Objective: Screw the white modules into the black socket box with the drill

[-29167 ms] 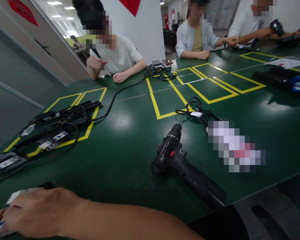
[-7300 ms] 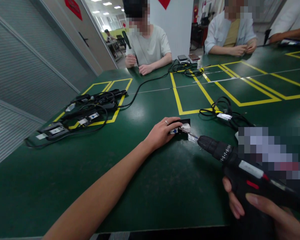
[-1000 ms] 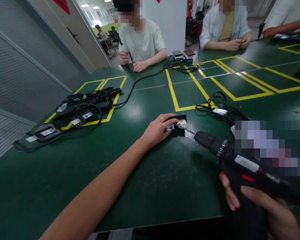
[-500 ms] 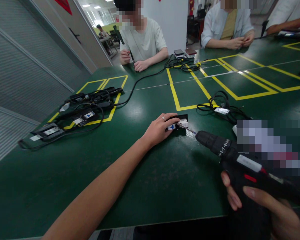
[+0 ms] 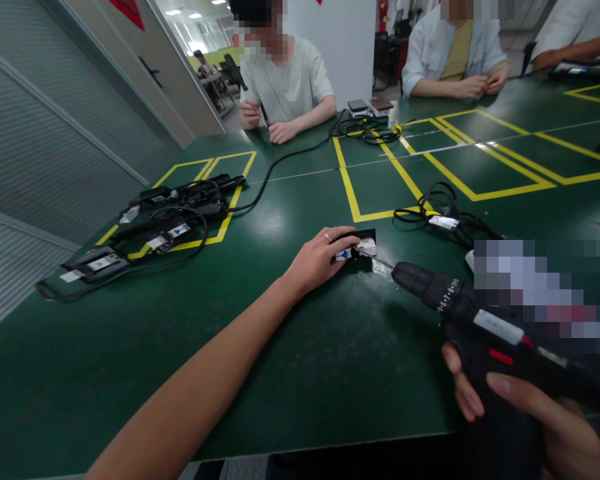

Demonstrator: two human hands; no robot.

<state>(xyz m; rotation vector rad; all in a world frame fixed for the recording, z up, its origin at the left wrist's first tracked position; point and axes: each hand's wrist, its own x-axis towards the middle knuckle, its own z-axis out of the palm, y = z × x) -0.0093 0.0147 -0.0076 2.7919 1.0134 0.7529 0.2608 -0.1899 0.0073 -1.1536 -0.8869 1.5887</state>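
Left hand (image 5: pixel 316 261), black part (image 5: pixel 365 237) beneath, partly covered

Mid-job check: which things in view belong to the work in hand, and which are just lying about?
In the job:
drill, held in the right hand
bit, pointing to the black part
black part, held by the left hand

Seemingly just lying about:
pile of black cables, left
bundled cable, beyond the drill
two small boxes, far edge

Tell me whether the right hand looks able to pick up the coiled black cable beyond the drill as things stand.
Probably not: the right hand is wrapped around the drill, whose body also appears to lie between that hand and the coiled black cable.
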